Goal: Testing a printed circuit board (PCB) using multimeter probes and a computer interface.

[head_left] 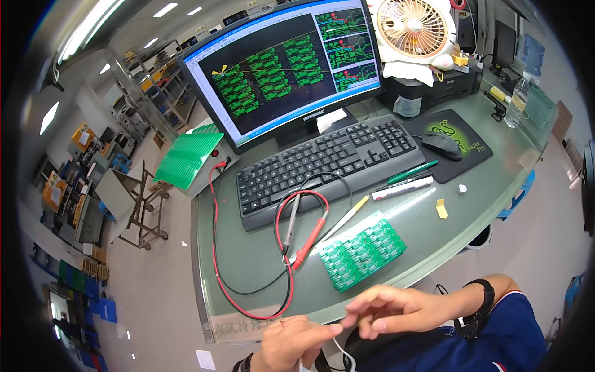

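My left hand [290, 343] is closed at the lower edge, its thumb pressed against the fingers. A thin white cord [344, 354] comes out by the thumb tip and hangs down in a curve. Close beside it, my right hand [401, 311] has loosely bent fingers, the thumb apart from the index finger; nothing shows between them. Its fingertips are near the left thumb. Just beyond the hands a green circuit board panel [362, 251] lies on the glass-topped desk [248, 257]. Red and black test leads [302, 251] with probes lie coiled left of the panel.
A black keyboard [328, 164] stands before a monitor [285, 68] showing a board layout. Pens [403, 188], a mouse [441, 145] and a yellow scrap [441, 208] lie to the right. A bottle [517, 102] and a fan [414, 28] stand farther back. Green boards [189, 158] rest at left.
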Available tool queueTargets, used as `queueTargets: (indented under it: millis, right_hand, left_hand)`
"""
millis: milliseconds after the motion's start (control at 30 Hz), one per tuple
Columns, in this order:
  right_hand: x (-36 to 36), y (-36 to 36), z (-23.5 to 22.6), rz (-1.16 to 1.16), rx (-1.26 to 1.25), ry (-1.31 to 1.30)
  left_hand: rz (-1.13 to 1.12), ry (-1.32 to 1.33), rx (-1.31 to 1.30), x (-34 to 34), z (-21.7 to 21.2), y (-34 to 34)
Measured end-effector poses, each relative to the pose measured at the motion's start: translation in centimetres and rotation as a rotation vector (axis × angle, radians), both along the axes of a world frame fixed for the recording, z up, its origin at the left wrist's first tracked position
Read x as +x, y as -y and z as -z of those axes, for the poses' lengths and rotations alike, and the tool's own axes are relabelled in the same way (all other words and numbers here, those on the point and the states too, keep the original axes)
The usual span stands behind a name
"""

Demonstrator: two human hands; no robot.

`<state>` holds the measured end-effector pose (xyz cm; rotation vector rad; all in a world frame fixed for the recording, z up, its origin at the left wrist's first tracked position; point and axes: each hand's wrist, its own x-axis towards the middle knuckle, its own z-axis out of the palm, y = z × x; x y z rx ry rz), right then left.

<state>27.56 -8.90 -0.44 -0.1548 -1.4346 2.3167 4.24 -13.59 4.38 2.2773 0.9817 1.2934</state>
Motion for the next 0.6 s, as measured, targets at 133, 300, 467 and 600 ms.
queueTargets:
  millis: [133,300,467,600]
  right_hand:
    - [-2.7,1.0,-0.9,-0.119,-0.176,0.047]
    - [-2.9,0.5,0.7,-0.213,-0.332,-0.089]
    - [0.3,0.2,-1.8,-0.219,-0.497,-0.510]
    - [-1.0,-0.2,-3.9,-0.306,-0.480,-0.944]
  left_hand:
    - [0.278,0.189,-0.281,0.5,0.3,-0.1]
    - [0.215,0.166,0.143,0.9,0.1,0.2]
    - [0.084,0.385,-0.228,-0.1,-0.2,4.2]
    - [0.623,0.273,-0.397,-1.1,0.0,3.9]
